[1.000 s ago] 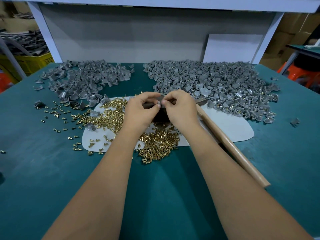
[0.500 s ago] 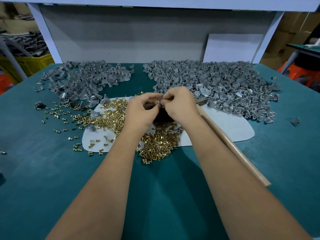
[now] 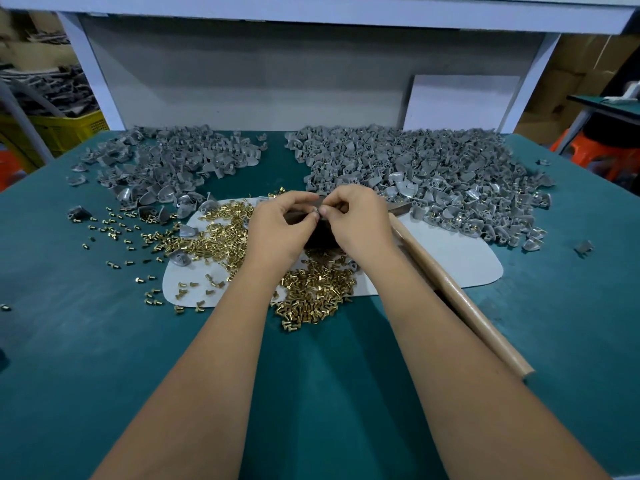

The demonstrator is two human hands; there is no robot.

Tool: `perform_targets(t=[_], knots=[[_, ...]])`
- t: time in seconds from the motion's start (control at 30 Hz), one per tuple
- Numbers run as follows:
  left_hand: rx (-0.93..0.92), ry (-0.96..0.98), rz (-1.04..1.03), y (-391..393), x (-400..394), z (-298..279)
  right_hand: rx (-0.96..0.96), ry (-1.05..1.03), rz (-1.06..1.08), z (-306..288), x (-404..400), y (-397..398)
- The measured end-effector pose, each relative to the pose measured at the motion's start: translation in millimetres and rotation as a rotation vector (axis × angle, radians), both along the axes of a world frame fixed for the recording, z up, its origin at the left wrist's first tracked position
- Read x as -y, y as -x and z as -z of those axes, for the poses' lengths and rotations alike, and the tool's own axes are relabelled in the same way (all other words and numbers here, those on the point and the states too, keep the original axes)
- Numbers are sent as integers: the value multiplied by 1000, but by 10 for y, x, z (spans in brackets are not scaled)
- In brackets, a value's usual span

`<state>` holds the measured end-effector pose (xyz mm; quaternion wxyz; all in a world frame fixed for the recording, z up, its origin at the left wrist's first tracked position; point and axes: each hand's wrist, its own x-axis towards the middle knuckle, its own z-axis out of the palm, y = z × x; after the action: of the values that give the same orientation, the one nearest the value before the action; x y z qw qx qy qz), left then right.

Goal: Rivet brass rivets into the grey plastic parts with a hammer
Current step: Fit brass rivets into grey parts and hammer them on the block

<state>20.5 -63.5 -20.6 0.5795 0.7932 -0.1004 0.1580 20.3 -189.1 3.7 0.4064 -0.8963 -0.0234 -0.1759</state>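
My left hand [image 3: 280, 225] and my right hand [image 3: 356, 221] meet fingertip to fingertip over a dark block [image 3: 320, 237] on the white mat [image 3: 450, 258]. Together they pinch one small grey plastic part [image 3: 316, 212]; whether a rivet sits in it is hidden by the fingers. Brass rivets [image 3: 311, 292] lie heaped on the mat under my wrists and scattered to the left. The hammer [image 3: 460, 292] lies to the right of my right forearm, wooden handle toward me, its metal head [image 3: 398, 206] beside my right hand.
Two piles of grey plastic parts fill the back of the green table: a smaller one at the left [image 3: 166, 164] and a larger one at the right [image 3: 426, 174]. A white board [image 3: 460, 102] leans on the back wall. A yellow crate [image 3: 59, 129] stands off the table's left.
Both hands stay together over the block, with only small finger shifts on the grey part. The hammer has not moved.
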Motion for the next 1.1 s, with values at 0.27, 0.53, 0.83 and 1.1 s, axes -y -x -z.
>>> perform_targets(t=[0.27,0.53,0.83,1.1], knots=[[-27,5,6,-5,-2,-18,24,-122,1,-13,58,20],[-49,11,-12,-21,-20,-16,8,-171,-15,-12,61,16],[-26,1,-5,-42,-19,0,19,-159,-22,-8,53,19],[-6,-36,-59,-42,-3,-17,24,-213,-19,-6,59,35]])
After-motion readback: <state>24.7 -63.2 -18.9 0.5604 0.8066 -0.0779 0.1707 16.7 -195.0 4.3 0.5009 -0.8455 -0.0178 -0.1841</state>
